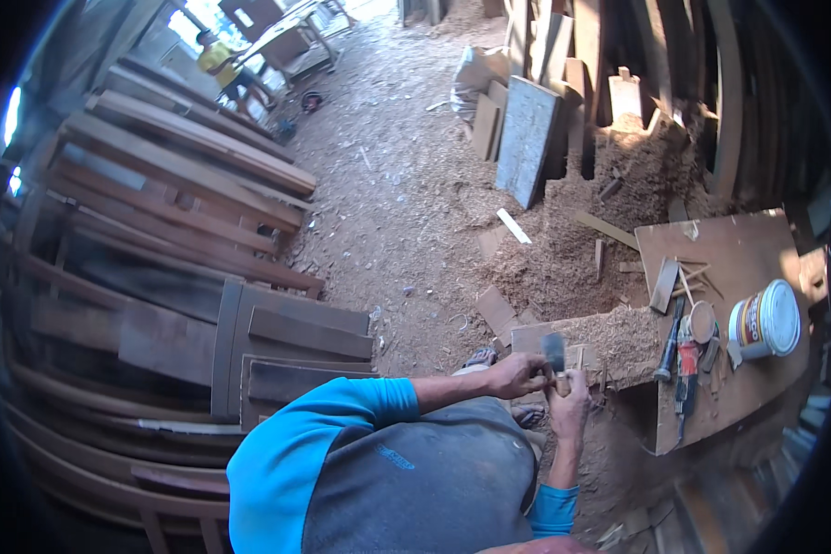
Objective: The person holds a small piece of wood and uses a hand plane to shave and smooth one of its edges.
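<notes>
My right hand [568,403] is closed around the wooden handle of a tool with a broad grey metal head [552,348], perhaps a scraper or a chisel. Close beside it, my left hand [517,376] has its fingers curled in at the base of that metal head. Whether those fingers grip the tool or some small piece against it is too small to make out. Just past both hands lies a wooden bench plank [609,334], strewn with shavings, with a small light wood piece on it.
A wooden board [739,379] at the right carries a white bucket [766,319], a red power tool [686,360] and thin sticks. Stacked dark wooden frames [175,314] fill the left. A grey panel [526,138] leans ahead amid shavings. Far left, another person [217,60] stands by a table.
</notes>
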{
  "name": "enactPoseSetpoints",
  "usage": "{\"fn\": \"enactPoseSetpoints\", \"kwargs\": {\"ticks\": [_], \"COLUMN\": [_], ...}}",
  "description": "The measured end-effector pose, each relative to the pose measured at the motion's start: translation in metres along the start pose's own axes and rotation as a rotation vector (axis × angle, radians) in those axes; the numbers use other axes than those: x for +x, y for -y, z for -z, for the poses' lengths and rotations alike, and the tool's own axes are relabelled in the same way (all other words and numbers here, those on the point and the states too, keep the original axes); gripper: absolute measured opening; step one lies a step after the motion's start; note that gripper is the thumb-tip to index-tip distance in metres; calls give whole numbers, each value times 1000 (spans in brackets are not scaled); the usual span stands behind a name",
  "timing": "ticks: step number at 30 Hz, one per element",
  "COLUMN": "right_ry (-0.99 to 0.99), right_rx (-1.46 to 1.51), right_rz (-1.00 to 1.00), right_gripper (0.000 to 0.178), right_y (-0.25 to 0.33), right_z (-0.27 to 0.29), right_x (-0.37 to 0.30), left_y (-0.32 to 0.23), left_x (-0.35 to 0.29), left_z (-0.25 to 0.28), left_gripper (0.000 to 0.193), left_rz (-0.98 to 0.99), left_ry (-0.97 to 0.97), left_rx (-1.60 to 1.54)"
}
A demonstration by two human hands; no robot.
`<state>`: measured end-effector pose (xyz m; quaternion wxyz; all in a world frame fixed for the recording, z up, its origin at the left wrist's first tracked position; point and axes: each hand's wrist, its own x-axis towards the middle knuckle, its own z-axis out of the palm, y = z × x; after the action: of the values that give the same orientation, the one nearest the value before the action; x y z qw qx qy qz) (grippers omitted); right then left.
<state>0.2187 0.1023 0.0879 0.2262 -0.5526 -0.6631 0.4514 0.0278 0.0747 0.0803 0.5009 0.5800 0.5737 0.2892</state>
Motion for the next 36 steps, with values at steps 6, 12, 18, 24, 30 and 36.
{"fn": "enactPoseSetpoints", "kwargs": {"ticks": [6, 12, 18, 24, 30, 36], "right_ry": [155, -119, -395, -556, -535, -487], "right_rx": [-63, 171, 242, 258, 119, 64], "right_rz": [105, -55, -560, -478, -465, -406], "right_gripper": [41, 37, 44, 46, 46, 45], "right_y": [-30, -45, -92, -100, -48, -37], "right_z": [-32, -34, -23, -83, -129, -143], "right_x": [-5, -34, -98, -144, -154, -142], "left_y": [31, 103, 116, 186, 161, 131], "left_x": [-27, -38, -10, 9, -6, -10], "left_z": [-2, -30, -37, -75, -78, -70], "left_gripper": [35, 40, 30, 24, 37, 32], "left_rz": [388, 468, 504, 344, 506, 611], "left_ry": [33, -79, 65, 122, 70, 182], "left_rx": [-297, -413, -85, -359, -624, -630]}}
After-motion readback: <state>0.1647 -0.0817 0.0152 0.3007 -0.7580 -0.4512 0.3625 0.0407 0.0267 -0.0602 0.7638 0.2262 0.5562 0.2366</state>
